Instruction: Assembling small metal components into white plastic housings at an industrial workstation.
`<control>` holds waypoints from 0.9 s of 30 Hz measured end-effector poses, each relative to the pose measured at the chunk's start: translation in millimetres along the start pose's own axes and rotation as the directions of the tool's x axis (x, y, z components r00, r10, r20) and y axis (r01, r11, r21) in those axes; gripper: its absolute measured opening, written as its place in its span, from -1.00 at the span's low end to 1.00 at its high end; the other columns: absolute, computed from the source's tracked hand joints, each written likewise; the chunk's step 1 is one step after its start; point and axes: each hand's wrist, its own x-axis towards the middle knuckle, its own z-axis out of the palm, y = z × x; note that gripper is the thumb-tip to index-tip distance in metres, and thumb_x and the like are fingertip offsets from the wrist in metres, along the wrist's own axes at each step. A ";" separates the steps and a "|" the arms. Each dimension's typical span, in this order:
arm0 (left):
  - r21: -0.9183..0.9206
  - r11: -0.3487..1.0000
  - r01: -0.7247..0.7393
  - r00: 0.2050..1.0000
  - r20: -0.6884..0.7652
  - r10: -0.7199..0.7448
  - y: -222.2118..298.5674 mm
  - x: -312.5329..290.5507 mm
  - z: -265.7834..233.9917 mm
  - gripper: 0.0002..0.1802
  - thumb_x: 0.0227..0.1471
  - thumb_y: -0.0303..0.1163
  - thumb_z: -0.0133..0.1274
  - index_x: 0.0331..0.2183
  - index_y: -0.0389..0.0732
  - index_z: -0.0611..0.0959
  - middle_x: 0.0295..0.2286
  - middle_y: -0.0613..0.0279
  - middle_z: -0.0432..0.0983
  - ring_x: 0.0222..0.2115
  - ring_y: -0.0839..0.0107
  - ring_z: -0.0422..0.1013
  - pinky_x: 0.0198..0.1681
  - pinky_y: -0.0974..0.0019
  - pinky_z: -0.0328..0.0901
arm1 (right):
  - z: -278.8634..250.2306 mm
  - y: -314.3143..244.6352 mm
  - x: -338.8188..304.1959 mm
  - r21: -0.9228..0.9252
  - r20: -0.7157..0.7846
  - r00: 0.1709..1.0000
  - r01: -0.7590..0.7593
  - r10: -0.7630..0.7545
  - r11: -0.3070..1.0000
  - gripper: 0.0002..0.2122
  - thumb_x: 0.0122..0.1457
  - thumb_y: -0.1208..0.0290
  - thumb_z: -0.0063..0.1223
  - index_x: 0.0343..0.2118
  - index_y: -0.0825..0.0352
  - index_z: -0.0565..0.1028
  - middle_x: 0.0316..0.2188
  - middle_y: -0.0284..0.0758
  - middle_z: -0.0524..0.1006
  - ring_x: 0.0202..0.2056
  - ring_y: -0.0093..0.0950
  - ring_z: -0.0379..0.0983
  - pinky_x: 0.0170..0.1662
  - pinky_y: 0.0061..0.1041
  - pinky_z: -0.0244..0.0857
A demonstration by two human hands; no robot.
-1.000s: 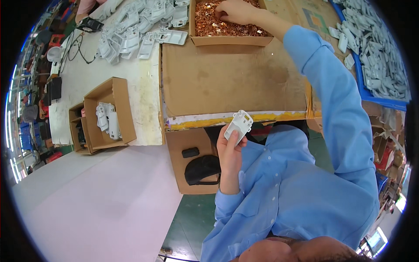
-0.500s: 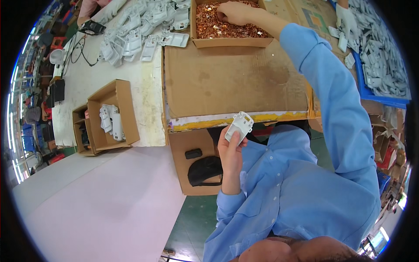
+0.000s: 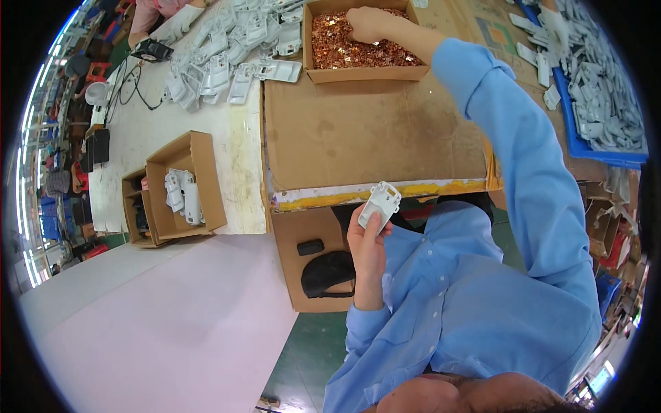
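Observation:
My left hand (image 3: 368, 249) is closed round a white plastic housing (image 3: 381, 206), thumb on its face, just off the near edge of the table. The housing is a shallow shell with small loops and slots at its upper end. At the far side of the table, my right hand (image 3: 372, 26) reaches into a cardboard box (image 3: 368, 74) full of small copper-coloured metal parts (image 3: 344, 49). Its fingers are curled down at the parts; whatever they pinch is too small to make out.
Many white housings (image 3: 227, 55) lie heaped left of the box. A blue crate (image 3: 580, 141) of white parts stands at right, with a co-worker's gloved hand (image 3: 554, 31) there. Another gloved hand (image 3: 182, 20) is at far left. Smaller cartons (image 3: 217, 186) hold white pieces.
My right hand stays in the box, with its forearm shifted slightly. My left hand still holds the housing. The whole view has moved a little.

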 end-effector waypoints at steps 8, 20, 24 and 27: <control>-0.001 1.000 -0.006 1.000 -0.007 0.006 -1.0 -1.3 -3.8 -0.68 0.15 -0.39 0.03 -0.06 -0.29 0.46 -0.31 0.23 0.52 -0.45 0.56 0.41 -0.39 0.48 0.31 | 5.7 1.5 13.1 0.066 0.036 0.998 -0.051 0.049 0.997 -0.81 0.03 0.49 -0.07 -0.48 0.49 0.57 -0.46 -0.02 0.57 -0.41 -0.16 0.53 -0.34 -0.20 0.41; -0.013 1.000 -0.006 1.000 -0.003 0.006 -1.1 0.2 -4.2 -0.67 0.15 -0.39 0.04 -0.06 -0.28 0.46 -0.31 0.22 0.52 -0.44 0.55 0.40 -0.38 0.47 0.30 | 1.5 0.9 13.4 0.187 0.080 0.991 -0.117 0.104 0.975 -0.77 -0.02 0.44 -0.08 -0.59 0.50 0.55 -0.62 -0.05 0.53 -0.58 -0.23 0.48 -0.46 -0.24 0.36; -0.012 1.000 -0.015 1.000 -0.010 0.015 -0.3 -0.9 -2.9 -0.67 0.15 -0.39 0.04 -0.06 -0.28 0.46 -0.31 0.22 0.52 -0.44 0.55 0.40 -0.38 0.47 0.30 | -5.5 -1.4 10.7 0.152 0.107 0.989 -0.115 0.099 0.982 -0.78 -0.02 0.40 -0.02 -0.57 0.47 0.56 -0.59 -0.08 0.55 -0.57 -0.25 0.49 -0.44 -0.26 0.37; -0.010 1.000 0.001 1.000 -0.007 -0.001 -2.4 0.5 -2.1 -0.67 0.15 -0.39 0.03 -0.06 -0.29 0.46 -0.31 0.22 0.52 -0.44 0.55 0.40 -0.38 0.47 0.30 | 1.0 6.8 19.5 0.154 0.119 0.986 -0.130 0.112 0.979 -0.80 -0.05 0.37 0.10 -0.56 0.46 0.57 -0.55 -0.10 0.56 -0.55 -0.26 0.50 -0.42 -0.27 0.38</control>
